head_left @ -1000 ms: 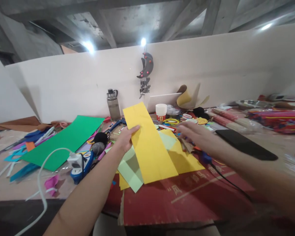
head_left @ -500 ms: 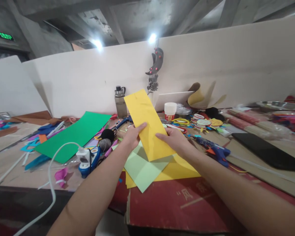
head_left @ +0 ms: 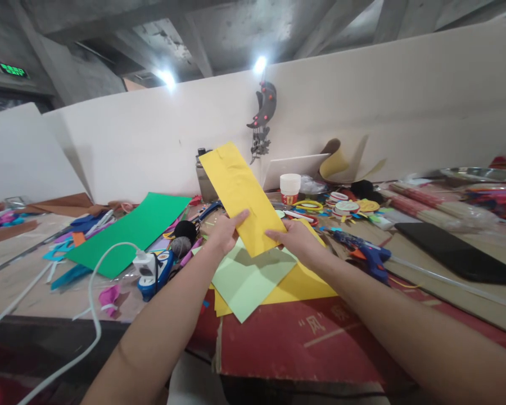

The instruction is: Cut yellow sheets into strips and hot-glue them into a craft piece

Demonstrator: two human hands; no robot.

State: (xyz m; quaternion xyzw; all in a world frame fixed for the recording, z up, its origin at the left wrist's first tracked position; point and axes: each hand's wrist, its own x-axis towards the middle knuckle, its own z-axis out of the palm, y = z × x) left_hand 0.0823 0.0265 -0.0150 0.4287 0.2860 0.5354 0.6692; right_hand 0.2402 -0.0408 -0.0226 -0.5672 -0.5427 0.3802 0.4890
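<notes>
**Yellow strip held up between two hands**

The yellow strip is raised over the worktop, its far end slanting left. The left hand pinches its left long edge in the lower half; the right hand pinches its lower right corner. Both hands are closed on it, thumbs on the near face.

Below lies a pale green sheet, overlapping a larger yellow sheet, both partly on a red board at the worktop's near edge. A blue glue gun lies to the right, beyond the right hand. A bright green sheet lies to the left. Toward the far edge stand a paper cup and a bottle, the latter partly hidden by the strip.
</notes>
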